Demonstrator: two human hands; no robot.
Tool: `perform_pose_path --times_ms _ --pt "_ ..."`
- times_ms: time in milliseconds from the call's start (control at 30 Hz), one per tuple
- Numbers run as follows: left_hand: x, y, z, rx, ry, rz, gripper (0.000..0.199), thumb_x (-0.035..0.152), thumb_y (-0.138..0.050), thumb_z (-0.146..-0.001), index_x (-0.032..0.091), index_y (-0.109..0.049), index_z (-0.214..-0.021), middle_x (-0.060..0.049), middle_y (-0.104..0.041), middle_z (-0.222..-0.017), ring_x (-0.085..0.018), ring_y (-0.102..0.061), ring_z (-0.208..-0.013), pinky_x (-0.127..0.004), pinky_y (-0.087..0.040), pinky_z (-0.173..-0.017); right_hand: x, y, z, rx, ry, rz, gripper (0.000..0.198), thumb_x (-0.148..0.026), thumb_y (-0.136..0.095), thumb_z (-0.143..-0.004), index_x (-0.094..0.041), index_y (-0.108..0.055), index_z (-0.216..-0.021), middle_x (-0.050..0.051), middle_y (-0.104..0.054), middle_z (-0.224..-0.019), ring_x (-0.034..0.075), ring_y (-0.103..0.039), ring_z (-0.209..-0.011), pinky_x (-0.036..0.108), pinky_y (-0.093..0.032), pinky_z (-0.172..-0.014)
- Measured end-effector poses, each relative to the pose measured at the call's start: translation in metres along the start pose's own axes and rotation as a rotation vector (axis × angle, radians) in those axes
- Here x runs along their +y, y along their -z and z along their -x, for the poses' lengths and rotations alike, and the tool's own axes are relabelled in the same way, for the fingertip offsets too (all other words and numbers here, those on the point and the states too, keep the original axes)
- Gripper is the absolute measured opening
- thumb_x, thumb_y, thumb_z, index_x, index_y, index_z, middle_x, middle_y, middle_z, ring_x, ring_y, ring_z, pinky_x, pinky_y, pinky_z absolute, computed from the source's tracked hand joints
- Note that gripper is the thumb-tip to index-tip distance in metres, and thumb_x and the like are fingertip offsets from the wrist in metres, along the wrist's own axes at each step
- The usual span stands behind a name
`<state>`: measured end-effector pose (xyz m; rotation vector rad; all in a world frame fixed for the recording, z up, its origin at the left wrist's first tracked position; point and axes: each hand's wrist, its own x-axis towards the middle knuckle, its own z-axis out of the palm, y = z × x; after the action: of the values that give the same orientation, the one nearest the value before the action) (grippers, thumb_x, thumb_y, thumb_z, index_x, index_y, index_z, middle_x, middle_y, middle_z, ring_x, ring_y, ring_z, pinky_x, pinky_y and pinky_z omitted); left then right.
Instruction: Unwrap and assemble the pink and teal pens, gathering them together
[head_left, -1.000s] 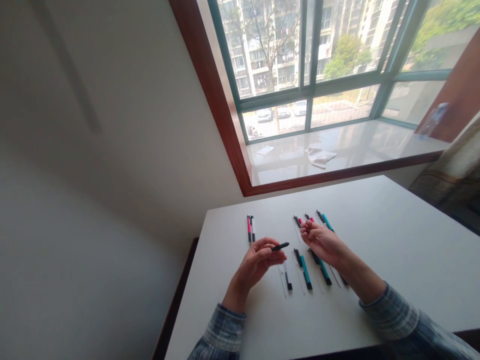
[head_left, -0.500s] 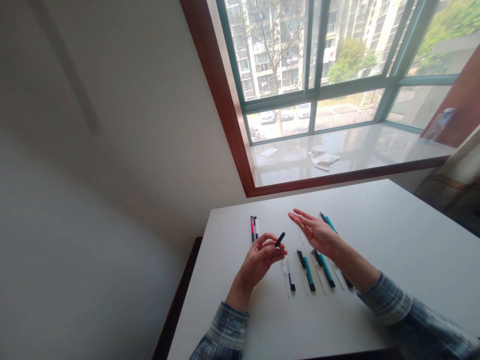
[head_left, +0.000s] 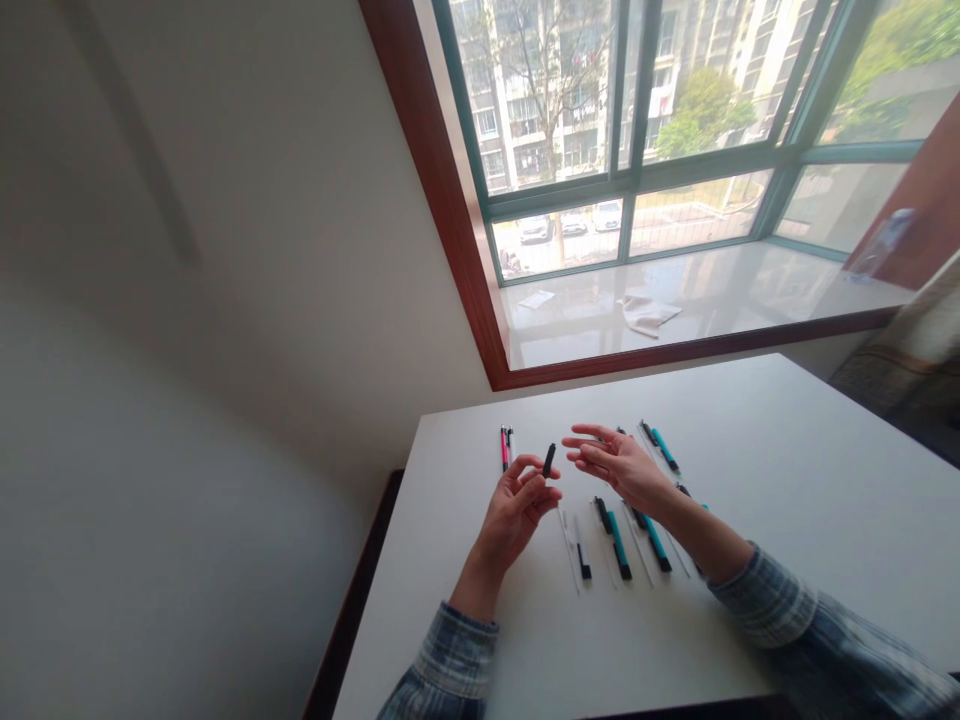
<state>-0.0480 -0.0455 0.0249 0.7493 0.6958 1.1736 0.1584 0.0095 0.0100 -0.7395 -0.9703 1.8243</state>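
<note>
My left hand (head_left: 517,505) is closed on a small black pen part (head_left: 550,460), held nearly upright between thumb and fingers above the white table. To its right my right hand (head_left: 626,468) is open, palm partly turned to the left hand, fingers stretched out and holding nothing. Below the hands lie thin pen refills (head_left: 570,550), a short clear-and-black pen piece (head_left: 583,562), and teal-and-black pen pieces (head_left: 619,540) in a row. Another teal-and-black set (head_left: 657,545) lies under the right wrist, partly hidden by the forearm.
A pink pen (head_left: 504,448) and a pale pen (head_left: 511,440) lie beyond my left hand. At the back right is another teal pen piece (head_left: 666,450). The white table (head_left: 465,620) meets the wall and window ledge (head_left: 570,340), where a white cloth (head_left: 649,315) lies.
My right hand has moved slightly left, closer to the left hand, and its fingers have bent a little. My left hand has shifted slightly left and turned the black pen part more upright.
</note>
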Motion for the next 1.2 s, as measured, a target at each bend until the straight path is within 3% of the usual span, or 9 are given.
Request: perform_pose_path --times_ms 267,600,800,967,1100,1200 --pt "0.001 0.000 0.000 0.021 -0.014 0.004 0.040 0.033 -0.087 -0.076 0.020 -0.059 -0.101 -0.001 -0.072 -0.093 -0.009 -0.069 -0.069 -0.020 -0.054 -0.069 -0.002 -0.008 0.003 -0.035 -0.052 -0.033 0.042 -0.044 -0.074 -0.089 -0.018 -0.069 -0.122 0.013 -0.075 -0.117 0.017 -0.075 -0.091 0.029 -0.060 -0.085" --pt "0.000 -0.001 0.000 0.044 0.001 0.036 0.039 0.030 -0.087 -0.076 0.020 -0.058 -0.101 -0.001 -0.072 -0.094 -0.007 -0.068 -0.067 -0.018 -0.054 -0.068 0.005 -0.001 -0.001 0.080 -0.021 0.008 0.041 -0.041 -0.086 -0.075 -0.019 -0.072 -0.108 0.009 -0.076 -0.107 0.011 -0.063 -0.075 0.022 -0.051 -0.066" --pt "0.000 0.000 -0.003 0.066 0.023 -0.027 0.035 0.029 -0.084 -0.078 0.019 -0.059 -0.101 -0.004 -0.074 -0.097 -0.011 -0.070 -0.069 -0.021 -0.054 -0.068 0.008 0.001 -0.003 0.124 0.046 0.103 0.042 -0.045 -0.086 -0.074 -0.019 -0.074 -0.104 0.010 -0.077 -0.108 0.016 -0.067 -0.085 0.031 -0.054 -0.081" --pt "-0.002 0.003 -0.007 0.191 -0.002 -0.109 0.032 0.032 -0.081 -0.079 0.018 -0.062 -0.101 -0.004 -0.074 -0.092 -0.013 -0.071 -0.070 -0.023 -0.055 -0.072 0.005 -0.001 -0.004 0.064 0.079 0.063 0.044 -0.043 -0.088 -0.071 -0.019 -0.075 -0.105 0.010 -0.077 -0.110 0.025 -0.071 -0.104 0.041 -0.053 -0.098" --pt "-0.006 0.005 -0.010 0.228 -0.013 -0.158 0.031 0.036 -0.079 -0.081 0.016 -0.066 -0.101 -0.005 -0.075 -0.083 -0.014 -0.072 -0.071 -0.024 -0.055 -0.073 0.003 -0.001 -0.002 0.089 0.049 0.070 0.044 -0.039 -0.090 -0.070 -0.018 -0.073 -0.105 0.010 -0.079 -0.103 0.023 -0.073 -0.098 0.039 -0.055 -0.095" --pt "-0.008 0.005 -0.011 0.254 -0.018 -0.179 0.032 0.037 -0.080 -0.081 0.015 -0.068 -0.100 -0.005 -0.075 -0.079 -0.015 -0.072 -0.071 -0.024 -0.055 -0.070 0.004 0.000 -0.002 0.106 0.025 0.093 0.043 -0.046 -0.087 -0.073 -0.017 -0.073 -0.101 0.010 -0.079 -0.099 0.021 -0.074 -0.090 0.034 -0.057 -0.086"
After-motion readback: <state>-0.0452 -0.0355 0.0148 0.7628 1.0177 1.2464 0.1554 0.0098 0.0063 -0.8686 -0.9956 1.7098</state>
